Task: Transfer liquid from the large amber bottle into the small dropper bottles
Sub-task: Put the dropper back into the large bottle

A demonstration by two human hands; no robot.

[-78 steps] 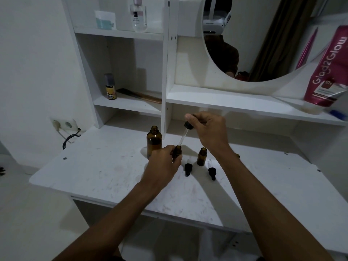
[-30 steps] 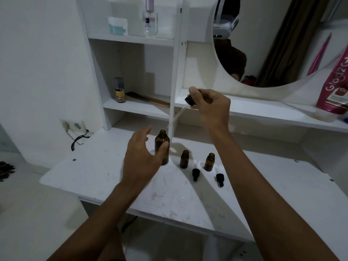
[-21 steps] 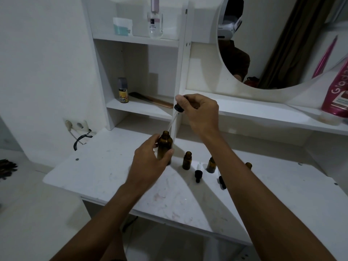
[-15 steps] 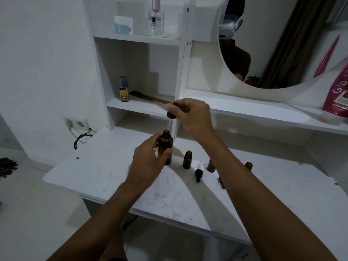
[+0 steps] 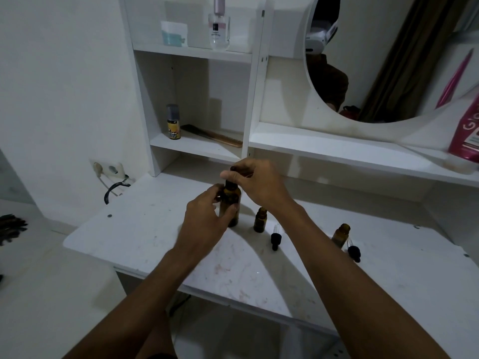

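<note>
The large amber bottle (image 5: 231, 203) stands upright on the white table (image 5: 145, 229). My left hand (image 5: 204, 221) wraps around its body. My right hand (image 5: 255, 183) pinches the black dropper cap (image 5: 234, 169) right on top of the bottle's neck; the glass tube is hidden inside. One small open amber bottle (image 5: 260, 219) stands just right of the large one, and another small amber bottle (image 5: 340, 234) shows past my right forearm. Two loose black dropper caps lie on the table, one (image 5: 275, 238) in front of the first small bottle and the other (image 5: 354, 252) beside the far one.
White shelves rise behind the table, holding a yellow-labelled spray can (image 5: 173, 122), a comb (image 5: 215, 136), a clear perfume bottle (image 5: 219, 24) and a pink tube (image 5: 466, 136). A round mirror (image 5: 388, 60) hangs at right. A wall socket with black cable (image 5: 111, 174) sits left.
My right hand brought the dropper over from the small bottles and lowered it down into the large bottle's neck. My left hand left the small bottle and took hold of the large one.
</note>
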